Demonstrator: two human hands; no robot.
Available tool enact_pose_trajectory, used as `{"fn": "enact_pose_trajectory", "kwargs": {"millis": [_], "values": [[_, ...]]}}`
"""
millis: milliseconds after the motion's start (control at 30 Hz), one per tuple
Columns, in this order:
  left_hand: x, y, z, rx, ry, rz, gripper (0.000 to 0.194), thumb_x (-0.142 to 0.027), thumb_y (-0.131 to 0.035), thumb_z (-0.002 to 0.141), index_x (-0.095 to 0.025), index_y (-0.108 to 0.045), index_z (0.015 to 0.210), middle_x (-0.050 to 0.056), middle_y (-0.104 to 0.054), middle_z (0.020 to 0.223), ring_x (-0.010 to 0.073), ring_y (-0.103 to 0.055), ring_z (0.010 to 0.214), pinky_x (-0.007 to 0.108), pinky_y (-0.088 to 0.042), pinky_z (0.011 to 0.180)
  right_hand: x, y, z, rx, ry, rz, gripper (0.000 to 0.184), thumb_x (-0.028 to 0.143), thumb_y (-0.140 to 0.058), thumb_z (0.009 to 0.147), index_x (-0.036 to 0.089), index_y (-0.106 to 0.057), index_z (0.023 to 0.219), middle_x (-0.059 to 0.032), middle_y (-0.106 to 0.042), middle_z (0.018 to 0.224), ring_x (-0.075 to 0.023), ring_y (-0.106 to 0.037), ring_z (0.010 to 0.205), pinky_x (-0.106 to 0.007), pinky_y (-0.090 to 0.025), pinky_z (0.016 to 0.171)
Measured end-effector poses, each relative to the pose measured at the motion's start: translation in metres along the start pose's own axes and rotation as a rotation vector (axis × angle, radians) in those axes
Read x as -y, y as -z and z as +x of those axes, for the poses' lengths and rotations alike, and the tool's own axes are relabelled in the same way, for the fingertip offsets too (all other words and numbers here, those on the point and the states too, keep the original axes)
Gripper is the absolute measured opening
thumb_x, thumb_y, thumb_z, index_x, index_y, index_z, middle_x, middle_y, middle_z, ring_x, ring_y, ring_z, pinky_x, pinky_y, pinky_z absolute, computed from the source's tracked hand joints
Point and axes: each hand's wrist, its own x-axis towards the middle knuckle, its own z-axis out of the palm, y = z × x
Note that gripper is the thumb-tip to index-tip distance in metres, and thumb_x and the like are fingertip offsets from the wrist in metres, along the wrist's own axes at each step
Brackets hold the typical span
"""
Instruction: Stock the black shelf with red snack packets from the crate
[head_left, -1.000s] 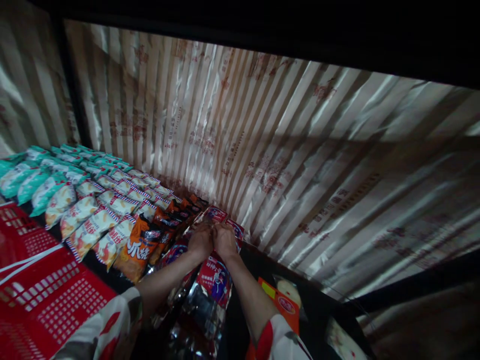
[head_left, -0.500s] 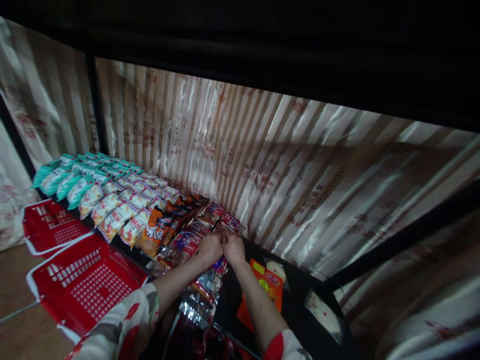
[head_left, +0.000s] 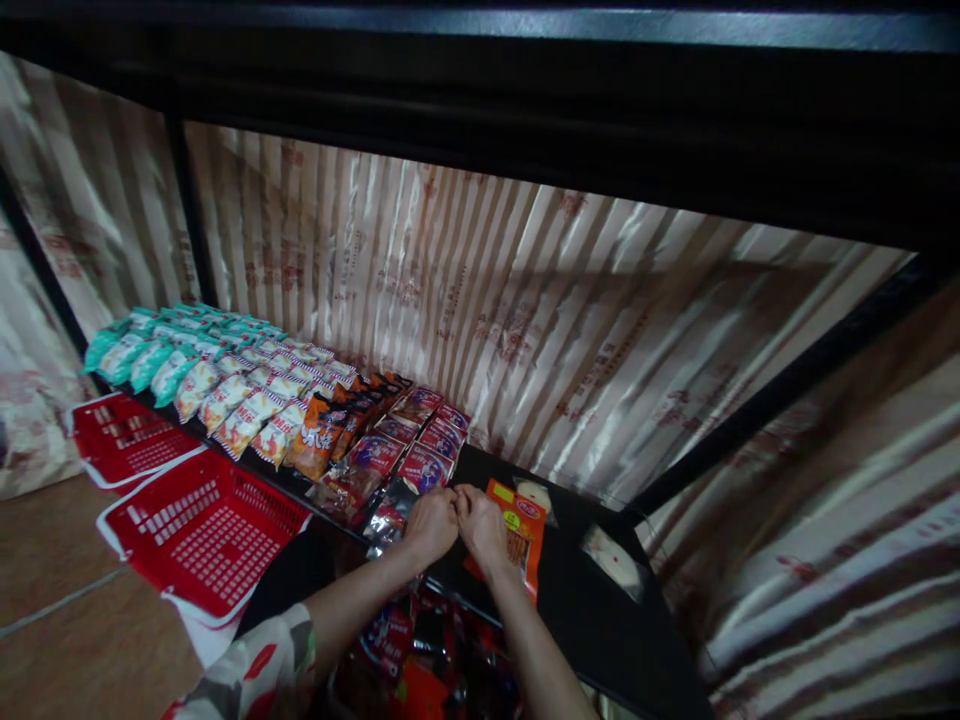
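My left hand (head_left: 430, 523) and my right hand (head_left: 480, 521) are closed and pressed together at the front edge of a dark shelf (head_left: 600, 620). They pinch the near end of a row of red and blue snack packets (head_left: 420, 466); what exactly sits between the fingers is hidden. An orange packet (head_left: 523, 530) lies just right of my right hand. More packets (head_left: 420, 660) hang or lie below my forearms.
Rows of orange (head_left: 319, 440), red-striped (head_left: 247, 405) and teal (head_left: 150, 350) snack bags fill the shelf's left part. Two red baskets (head_left: 195, 530) sit on the wooden floor at left. A striped curtain (head_left: 525, 330) backs the shelf. A pale packet (head_left: 611, 560) lies at right.
My hands have drawn back from the rear of the packet row to the shelf's front edge. The view has pulled away, showing more floor and both baskets.
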Motion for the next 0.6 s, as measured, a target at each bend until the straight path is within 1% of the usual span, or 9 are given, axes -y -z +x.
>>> {"fn": "enact_pose_trajectory", "kwargs": {"millis": [133, 233, 400, 433, 500, 600], "values": [[-0.004, -0.015, -0.028, 0.011, -0.003, -0.076, 0.031, -0.008, -0.038, 0.081, -0.017, -0.063, 0.097, 0.006, -0.066, 0.099, 0.0159, -0.059, 0.093, 0.024, -0.043, 0.084, -0.009, -0.002, -0.035, 0.023, -0.076, 0.058, 0.03, 0.023, -0.036, 0.088, 0.022, -0.064, 0.096, -0.0035, -0.07, 0.09, -0.016, -0.064, 0.08, -0.022, -0.04, 0.067], [-0.005, -0.027, -0.05, 0.05, 0.007, -0.116, 0.031, -0.007, -0.039, 0.08, -0.015, -0.063, 0.097, 0.007, -0.065, 0.097, 0.0163, -0.059, 0.091, 0.024, -0.043, 0.083, -0.014, -0.007, -0.062, 0.054, -0.128, 0.094, 0.031, 0.023, -0.034, 0.088, 0.022, -0.064, 0.097, -0.0037, -0.07, 0.088, -0.0163, -0.065, 0.077, -0.022, -0.04, 0.066], [0.003, -0.049, -0.084, 0.111, 0.002, -0.101, 0.028, -0.008, -0.037, 0.081, -0.015, -0.061, 0.093, 0.007, -0.064, 0.095, 0.0161, -0.058, 0.089, 0.024, -0.043, 0.082, -0.02, -0.018, -0.107, 0.132, -0.161, 0.131, 0.031, 0.021, -0.033, 0.087, 0.022, -0.063, 0.092, -0.0026, -0.07, 0.084, -0.0157, -0.064, 0.076, -0.021, -0.039, 0.066], [0.007, -0.054, -0.09, 0.136, 0.002, -0.083, 0.028, -0.009, -0.036, 0.081, -0.016, -0.061, 0.092, 0.007, -0.063, 0.095, 0.0162, -0.058, 0.09, 0.025, -0.042, 0.082, -0.021, -0.022, -0.115, 0.152, -0.169, 0.135, 0.031, 0.02, -0.033, 0.087, 0.023, -0.063, 0.091, -0.0019, -0.07, 0.085, -0.0152, -0.064, 0.076, -0.021, -0.039, 0.065], [0.016, -0.067, -0.101, 0.223, 0.006, -0.037, 0.027, -0.011, -0.035, 0.083, -0.016, -0.06, 0.091, 0.007, -0.063, 0.096, 0.0164, -0.057, 0.092, 0.025, -0.042, 0.084, -0.025, -0.032, -0.131, 0.209, -0.199, 0.122, 0.03, 0.019, -0.034, 0.087, 0.024, -0.063, 0.09, -0.0011, -0.07, 0.085, -0.0146, -0.065, 0.076, -0.021, -0.038, 0.064], [0.031, -0.089, -0.117, 0.37, 0.019, 0.009, 0.029, -0.011, -0.034, 0.083, -0.016, -0.06, 0.093, 0.008, -0.063, 0.099, 0.0173, -0.057, 0.095, 0.028, -0.041, 0.087, -0.036, -0.052, -0.151, 0.325, -0.252, 0.061, 0.029, 0.021, -0.035, 0.088, 0.024, -0.064, 0.089, -0.0029, -0.07, 0.086, -0.0157, -0.065, 0.078, -0.021, -0.039, 0.064]]}}
